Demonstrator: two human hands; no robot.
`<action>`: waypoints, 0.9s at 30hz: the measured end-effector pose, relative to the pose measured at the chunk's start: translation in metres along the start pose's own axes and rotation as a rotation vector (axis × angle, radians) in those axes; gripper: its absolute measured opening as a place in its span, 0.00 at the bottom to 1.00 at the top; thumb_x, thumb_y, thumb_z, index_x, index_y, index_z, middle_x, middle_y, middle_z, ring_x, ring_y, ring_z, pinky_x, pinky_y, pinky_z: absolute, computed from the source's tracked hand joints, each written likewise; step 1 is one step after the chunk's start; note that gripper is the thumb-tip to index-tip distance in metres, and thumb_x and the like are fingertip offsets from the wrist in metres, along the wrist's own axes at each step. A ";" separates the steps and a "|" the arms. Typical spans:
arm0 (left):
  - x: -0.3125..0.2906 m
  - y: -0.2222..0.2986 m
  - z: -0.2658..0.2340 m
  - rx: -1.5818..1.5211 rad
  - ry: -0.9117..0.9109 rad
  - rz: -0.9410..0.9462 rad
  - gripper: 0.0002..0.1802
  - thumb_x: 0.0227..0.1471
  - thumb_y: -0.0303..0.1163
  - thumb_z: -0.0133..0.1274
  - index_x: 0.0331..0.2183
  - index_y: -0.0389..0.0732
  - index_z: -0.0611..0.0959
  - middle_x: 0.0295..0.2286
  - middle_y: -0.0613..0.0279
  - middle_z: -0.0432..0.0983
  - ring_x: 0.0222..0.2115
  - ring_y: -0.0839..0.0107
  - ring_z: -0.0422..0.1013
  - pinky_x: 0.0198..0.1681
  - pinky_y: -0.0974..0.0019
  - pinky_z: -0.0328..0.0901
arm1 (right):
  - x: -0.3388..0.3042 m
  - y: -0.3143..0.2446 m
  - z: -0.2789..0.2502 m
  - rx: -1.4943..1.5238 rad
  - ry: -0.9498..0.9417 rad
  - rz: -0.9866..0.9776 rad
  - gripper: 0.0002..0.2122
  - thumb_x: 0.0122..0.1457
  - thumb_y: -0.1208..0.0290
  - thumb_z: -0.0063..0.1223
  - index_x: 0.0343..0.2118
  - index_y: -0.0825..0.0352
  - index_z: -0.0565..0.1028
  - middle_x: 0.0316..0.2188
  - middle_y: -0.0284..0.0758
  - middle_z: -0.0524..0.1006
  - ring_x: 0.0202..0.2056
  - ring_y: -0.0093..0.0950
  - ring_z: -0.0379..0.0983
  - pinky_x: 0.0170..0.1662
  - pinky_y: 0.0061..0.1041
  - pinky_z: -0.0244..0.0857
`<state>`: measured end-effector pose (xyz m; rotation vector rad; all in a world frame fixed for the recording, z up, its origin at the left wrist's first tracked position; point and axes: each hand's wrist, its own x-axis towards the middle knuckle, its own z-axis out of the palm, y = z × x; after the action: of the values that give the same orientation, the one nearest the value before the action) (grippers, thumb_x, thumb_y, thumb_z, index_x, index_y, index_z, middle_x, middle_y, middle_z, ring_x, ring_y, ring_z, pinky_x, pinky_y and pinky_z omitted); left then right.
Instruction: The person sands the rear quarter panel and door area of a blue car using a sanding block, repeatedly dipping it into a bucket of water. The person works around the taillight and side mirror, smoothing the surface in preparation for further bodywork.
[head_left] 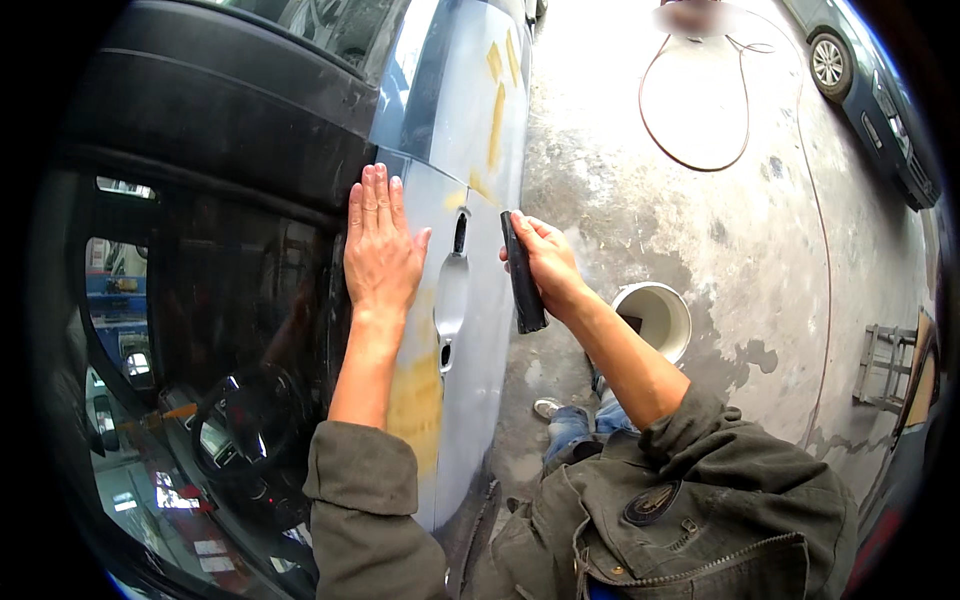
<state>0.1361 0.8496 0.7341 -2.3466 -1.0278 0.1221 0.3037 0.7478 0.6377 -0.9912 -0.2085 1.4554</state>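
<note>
A left hand (385, 255) lies flat, fingers together, on one car door (475, 375); the right hand (543, 258) clamps its fingers on one black block (523, 280) at the door's right, long axis near-to-far, far end leaning left. One bucket (667, 318) stands farther right.

two bare hands (383, 250) (548, 262), one black block (523, 280), one white bucket (672, 318), two dark door openings (461, 232) (446, 357), one steering wheel (250, 428), two rolled sleeves (363, 468) (690, 428), one round jacket patch (652, 503), one visible car wheel (828, 62)

Grey floor (590, 215) (patchily stained) with white bucket (668, 318) and looped hose (708, 169)
</note>
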 end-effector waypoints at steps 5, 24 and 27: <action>-0.039 0.017 -0.026 -0.139 0.012 -0.052 0.37 0.57 0.47 0.55 0.60 0.30 0.70 0.62 0.45 0.62 0.66 0.55 0.55 0.72 0.53 0.44 | 0.010 0.015 0.008 0.058 -0.111 0.074 0.16 0.68 0.53 0.50 0.40 0.63 0.75 0.24 0.28 0.76 0.23 0.19 0.72 0.28 0.20 0.68; -0.117 0.047 -0.040 -1.584 0.163 -0.709 0.14 0.51 0.31 0.67 0.35 0.34 0.80 0.25 0.61 0.80 0.26 0.78 0.75 0.31 0.70 0.68 | -0.053 -0.005 0.031 -0.089 -0.506 0.046 0.18 0.61 0.65 0.62 0.50 0.68 0.73 0.43 0.32 0.79 0.42 0.21 0.78 0.46 0.25 0.73; -0.119 0.045 -0.042 -1.579 0.072 -0.652 0.14 0.51 0.30 0.68 0.35 0.34 0.80 0.25 0.62 0.80 0.25 0.81 0.72 0.29 0.72 0.67 | -0.055 -0.001 0.035 -0.299 -0.389 -0.071 0.14 0.61 0.68 0.62 0.46 0.70 0.76 0.40 0.33 0.80 0.38 0.20 0.77 0.43 0.25 0.72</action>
<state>0.0942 0.7225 0.7283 -2.8733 -2.2790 -1.5006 0.2712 0.7149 0.6836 -0.9158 -0.7548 1.5702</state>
